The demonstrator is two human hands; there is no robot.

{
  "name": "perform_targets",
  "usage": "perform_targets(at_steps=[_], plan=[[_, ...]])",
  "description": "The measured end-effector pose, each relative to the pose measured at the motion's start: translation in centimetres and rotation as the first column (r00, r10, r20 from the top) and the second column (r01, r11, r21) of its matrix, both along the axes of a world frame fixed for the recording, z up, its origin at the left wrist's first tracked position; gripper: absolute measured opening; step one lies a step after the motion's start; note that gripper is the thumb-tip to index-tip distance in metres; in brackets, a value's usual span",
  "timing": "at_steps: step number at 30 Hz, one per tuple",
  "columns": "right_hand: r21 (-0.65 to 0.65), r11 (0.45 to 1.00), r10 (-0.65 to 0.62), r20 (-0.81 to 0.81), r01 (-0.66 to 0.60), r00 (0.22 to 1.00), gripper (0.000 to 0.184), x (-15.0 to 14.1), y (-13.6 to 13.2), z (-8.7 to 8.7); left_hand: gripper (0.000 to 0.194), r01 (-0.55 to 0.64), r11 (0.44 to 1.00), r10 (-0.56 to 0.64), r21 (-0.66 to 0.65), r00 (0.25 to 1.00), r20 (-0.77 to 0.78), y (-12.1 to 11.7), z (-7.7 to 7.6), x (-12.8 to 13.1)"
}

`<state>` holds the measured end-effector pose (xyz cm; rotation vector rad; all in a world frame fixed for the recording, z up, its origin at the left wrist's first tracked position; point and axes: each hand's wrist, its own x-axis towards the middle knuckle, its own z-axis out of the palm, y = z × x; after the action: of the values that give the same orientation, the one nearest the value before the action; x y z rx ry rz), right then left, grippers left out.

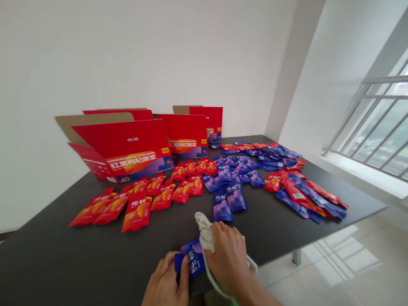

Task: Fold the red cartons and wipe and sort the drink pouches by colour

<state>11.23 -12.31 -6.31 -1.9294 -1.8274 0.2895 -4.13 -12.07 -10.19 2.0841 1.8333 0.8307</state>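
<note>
At the table's front edge, my left hand pinches the end of a blue pouch printed with purple fruit and white characters. My right hand is closed around a bunched white cloth, which touches the pouch's right side. Part of the cloth trails below my right wrist. Beyond my hands, two blue pouches lie side by side on the table. Rows of red pouches with orange fruit prints spread to the left.
Several open red cartons stand at the back left of the dark table. Mixed red and blue pouches lie in overlapping piles on the right. A white wall rises behind, and a railed window is at the far right.
</note>
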Motion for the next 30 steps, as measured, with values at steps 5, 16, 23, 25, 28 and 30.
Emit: perform_targets(at_steps=[5,16,23,25,28,30], plan=[[0.037,0.988,0.151,-0.015,-0.151,0.988,0.032,-0.35,-0.15,0.10,0.031,0.021,1.000,-0.021,0.009,1.000,-0.003,-0.21,0.17,0.27],[0.006,0.980,0.198,-0.035,-0.198,0.980,0.029,-0.25,-0.23,-0.33,0.031,-0.040,0.999,0.039,0.023,0.999,0.026,-0.41,-0.08,0.61],[-0.016,0.998,0.067,0.032,-0.067,0.997,0.026,0.19,0.35,-0.12,0.035,-0.041,0.999,0.041,0.007,0.998,0.044,-0.45,0.06,0.81],[-0.017,0.983,0.182,-0.009,-0.182,0.983,0.030,-0.01,0.09,-0.26,0.032,-0.020,1.000,0.020,-0.010,0.999,0.032,-0.43,-0.06,0.68],[-0.037,0.985,0.169,-0.041,-0.171,0.985,0.028,0.27,0.10,-0.19,0.032,-0.044,0.999,0.044,-0.016,0.998,0.042,-0.42,-0.10,0.68],[-0.048,0.997,0.053,-0.007,-0.053,0.999,0.024,0.57,0.37,0.00,0.036,-0.064,0.998,0.063,0.012,0.997,0.035,-0.41,0.00,0.87]])
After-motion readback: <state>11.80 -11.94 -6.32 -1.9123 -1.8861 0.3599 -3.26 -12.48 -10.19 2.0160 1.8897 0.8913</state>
